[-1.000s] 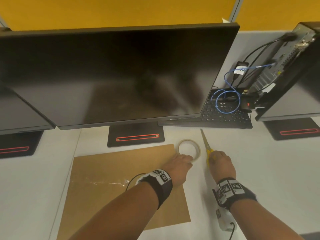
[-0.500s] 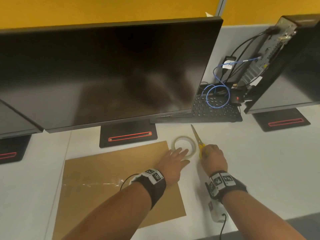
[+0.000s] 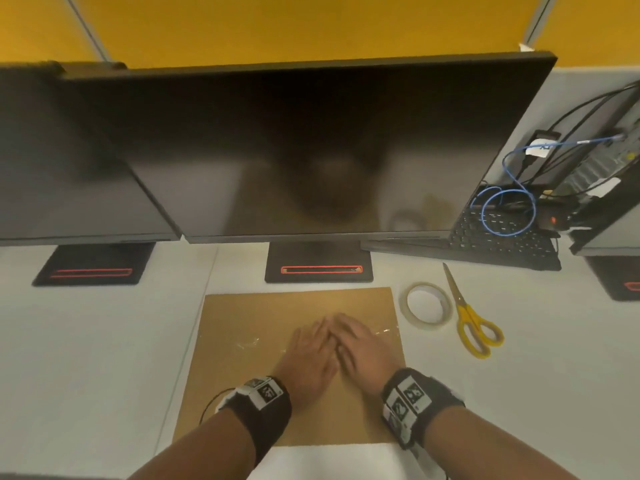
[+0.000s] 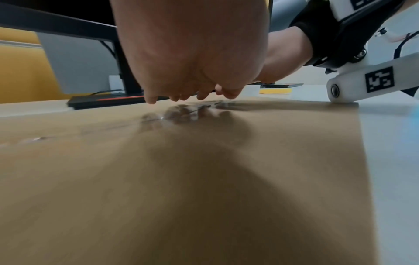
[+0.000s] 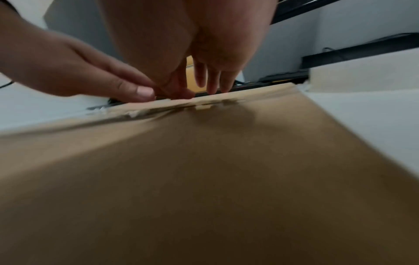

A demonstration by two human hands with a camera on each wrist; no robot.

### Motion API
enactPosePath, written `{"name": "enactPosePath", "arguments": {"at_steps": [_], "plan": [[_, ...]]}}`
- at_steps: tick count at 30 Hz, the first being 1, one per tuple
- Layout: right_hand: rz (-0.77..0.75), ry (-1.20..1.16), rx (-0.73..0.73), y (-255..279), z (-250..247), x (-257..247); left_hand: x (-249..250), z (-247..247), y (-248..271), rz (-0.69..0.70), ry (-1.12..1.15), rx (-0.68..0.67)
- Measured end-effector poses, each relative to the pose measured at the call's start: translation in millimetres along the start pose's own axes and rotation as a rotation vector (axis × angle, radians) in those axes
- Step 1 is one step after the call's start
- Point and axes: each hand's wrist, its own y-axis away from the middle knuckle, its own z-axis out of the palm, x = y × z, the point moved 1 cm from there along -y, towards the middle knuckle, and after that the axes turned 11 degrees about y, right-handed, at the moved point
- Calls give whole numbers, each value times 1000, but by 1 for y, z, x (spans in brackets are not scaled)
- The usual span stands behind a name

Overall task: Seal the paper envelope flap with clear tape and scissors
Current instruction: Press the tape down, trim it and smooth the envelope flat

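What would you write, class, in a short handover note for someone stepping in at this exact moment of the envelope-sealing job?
Left hand: flat, fingers straight, pressing on the brown paper envelope.
Right hand: also flat on the envelope, fingers overlapping the left hand's, no grip on anything.
Clear tape strip: already stuck across the envelope, wrinkled, running under both hands.
Tape roll: flat on the white desk, right of the envelope.
Yellow-handled scissors: on the desk just right of the roll, blades closed.
Done: tape cut and laid.
Left: smooth it flat; whether the flap is fully sealed cannot be judged.
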Motion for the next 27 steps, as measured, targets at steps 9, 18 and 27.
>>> {"name": "enactPosePath", "arguments": {"at_steps": [9, 18, 27], "plan": [[30, 195, -227, -11, 26, -6, -40, 21, 30, -31, -56, -49], [64, 203, -273, -15, 23, -6, -105, 8, 46, -318, 186, 186], [76, 228, -270, -15, 24, -6, -129, -4, 50, -529, 175, 133]]}}
